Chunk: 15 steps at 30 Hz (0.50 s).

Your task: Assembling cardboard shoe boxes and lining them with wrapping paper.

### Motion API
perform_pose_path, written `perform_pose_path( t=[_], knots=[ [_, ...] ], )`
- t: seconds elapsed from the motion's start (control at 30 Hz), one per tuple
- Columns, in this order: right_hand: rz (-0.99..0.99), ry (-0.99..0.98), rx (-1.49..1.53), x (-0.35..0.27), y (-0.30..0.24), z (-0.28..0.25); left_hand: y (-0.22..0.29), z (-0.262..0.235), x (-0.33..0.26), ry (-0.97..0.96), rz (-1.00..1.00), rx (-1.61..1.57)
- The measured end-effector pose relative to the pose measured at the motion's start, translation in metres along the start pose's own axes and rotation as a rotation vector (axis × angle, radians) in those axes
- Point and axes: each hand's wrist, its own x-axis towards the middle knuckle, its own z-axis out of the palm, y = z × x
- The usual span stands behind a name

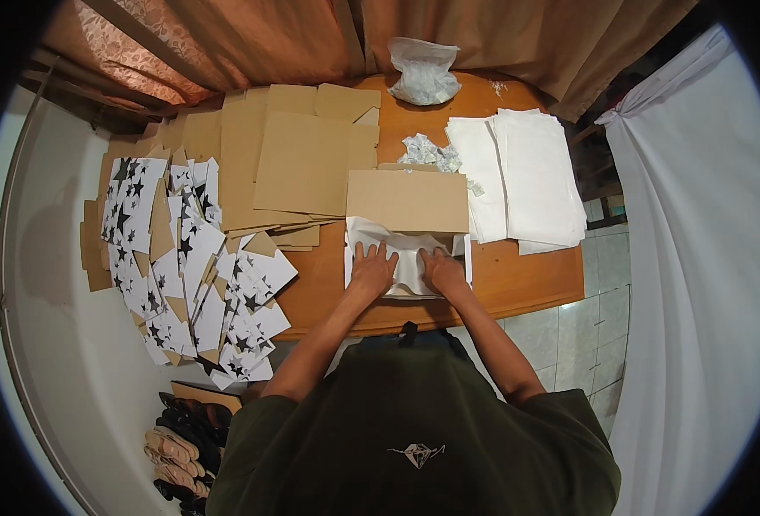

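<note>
A cardboard box (pixel 406 202) stands near the front edge of the table, its plain brown lid raised on the far side. White tissue paper (pixel 408 262) lines the inside and lies wrinkled between my hands. My left hand (pixel 375 270) presses on the paper at the left, fingers stretched out and apart. On the right part of the paper rests my right hand (pixel 443 273), its fingers also extended. Neither hand grips anything that I can see. The bottom of the box is hidden under the paper.
Flat brown cardboard pieces (pixel 303 163) are stacked at left, beside star-printed white ones (pixel 186 258). White paper sheets (pixel 539 176) lie right of the box. Small packets (pixel 430 153) are heaped behind it, near a clear plastic bag (pixel 423 77). Shoes (pixel 174 451) sit on the floor, lower left.
</note>
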Motion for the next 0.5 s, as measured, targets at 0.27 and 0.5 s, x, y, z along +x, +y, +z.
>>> perform_pose_path(
  t=[0.27, 0.5],
  knots=[
    [0.081, -0.057, 0.001, 0.014, 0.011, 0.017, -0.005, 0.015, 0.019, -0.146, -0.044, -0.054],
    [0.006, 0.224, -0.146, 0.003, 0.010, 0.019, -0.006, 0.027, 0.025, 0.026, -0.082, 0.004]
  ],
)
